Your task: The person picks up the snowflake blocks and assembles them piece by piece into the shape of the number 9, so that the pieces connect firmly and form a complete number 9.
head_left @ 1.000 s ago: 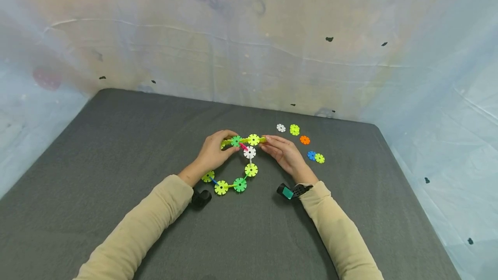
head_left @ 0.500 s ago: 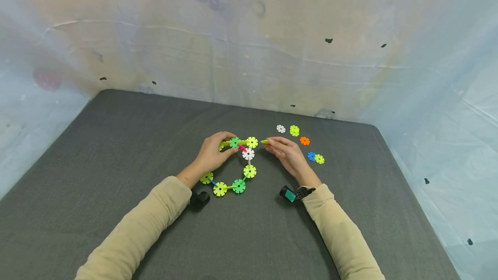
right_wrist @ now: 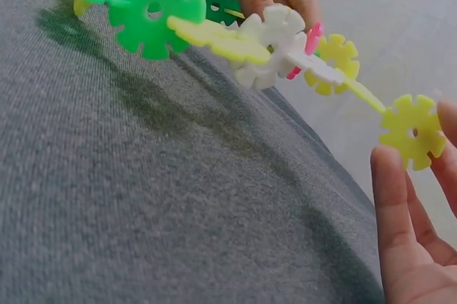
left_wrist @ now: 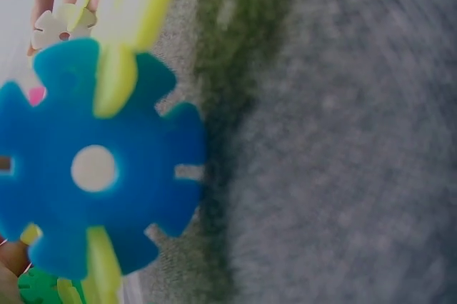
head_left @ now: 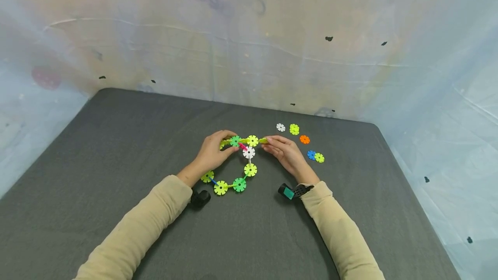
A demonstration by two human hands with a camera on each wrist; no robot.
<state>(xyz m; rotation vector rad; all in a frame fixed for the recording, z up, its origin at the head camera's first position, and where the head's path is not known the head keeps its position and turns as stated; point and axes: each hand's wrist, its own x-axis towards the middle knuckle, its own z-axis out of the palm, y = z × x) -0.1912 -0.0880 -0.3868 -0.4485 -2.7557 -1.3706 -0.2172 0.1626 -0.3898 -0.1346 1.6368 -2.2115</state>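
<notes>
A chain of slotted flower-shaped plastic discs loops between my hands. My left hand (head_left: 215,148) holds it at the back, fingers and thumb around the part by a green disc (head_left: 235,141). Between thumb and fingertips of my right hand (head_left: 285,152) is a yellow-green disc (right_wrist: 413,131). Its edge meets a yellow-green disc (head_left: 252,141) at the right end of the chain. A pink disc (head_left: 242,146) and a white disc (head_left: 249,152) branch down from there. Large in the left wrist view is a blue disc (left_wrist: 136,183) joined to yellow ones.
Loose discs lie at the back right of the dark grey table (head_left: 350,211): a white disc (head_left: 280,127), a yellow-green pair (head_left: 294,129), an orange disc (head_left: 304,139), and a blue disc (head_left: 311,155) beside a yellow-green one (head_left: 319,157). Plastic sheeting (head_left: 249,46) hangs behind.
The right hand drew its yellow-green disc off to the right, leaving a gap half a second ago, then brought it back left against the chain's end disc. The left hand kept its hold.
</notes>
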